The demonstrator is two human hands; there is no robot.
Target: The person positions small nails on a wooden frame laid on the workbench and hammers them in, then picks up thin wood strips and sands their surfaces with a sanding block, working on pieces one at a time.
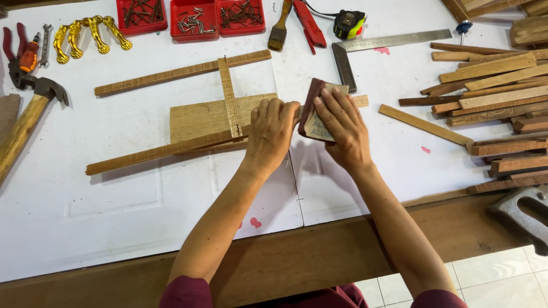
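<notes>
a white worktop [114, 217] holds a wooden slat frame [188, 122]. the left hand [271, 134] clamps its long slat [160, 152] mid-bench; the right hand [342, 128] presses folded sandpaper [313, 111] there. best sanded with even strokes along the grain.

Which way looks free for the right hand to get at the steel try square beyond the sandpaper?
Probably yes, straight ahead: the right hand rests on the sandpaper, and the try square lies just beyond its fingers on bare white table, with nothing between.

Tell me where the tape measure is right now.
The tape measure sits at the top of the head view, right of centre, just above the steel square and beside the brush.
</notes>
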